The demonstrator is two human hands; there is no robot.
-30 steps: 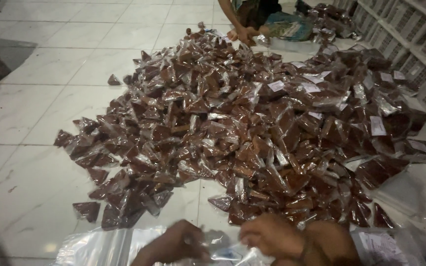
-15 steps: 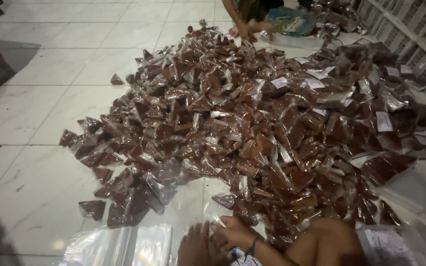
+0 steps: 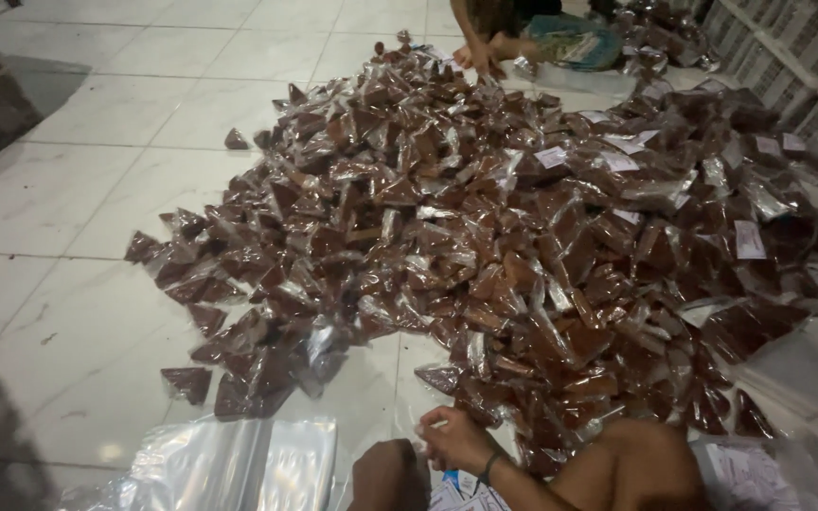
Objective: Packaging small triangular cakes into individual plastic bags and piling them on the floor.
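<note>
On my feed: both hands sit at the bottom edge of the head view, close together just below the near edge of the packet pile. Right hand has a dark band at the wrist and its fingers are curled inward. I can't tell whether it's pinching anything. Left hand is mostly in shadow and cut off by the frame. Can't tell its grip either. The two look to be touching or nearly so. A small white-and-blue item lies right under them, too small to identify.

Pile: a big heap of small clear plastic packets with brown contents, spread across the white tiled floor. Some packets on the right carry white labels. One stray packet lies apart on the tiles at upper left. Nearest packets to my hands are at the heap's bottom edge, just above the right hand.

Empty clear plastic bags lie flat on the floor left of the hands.

Another person's hand reaches into the far side of the pile at the top. White crates are stacked along the right wall.
</note>
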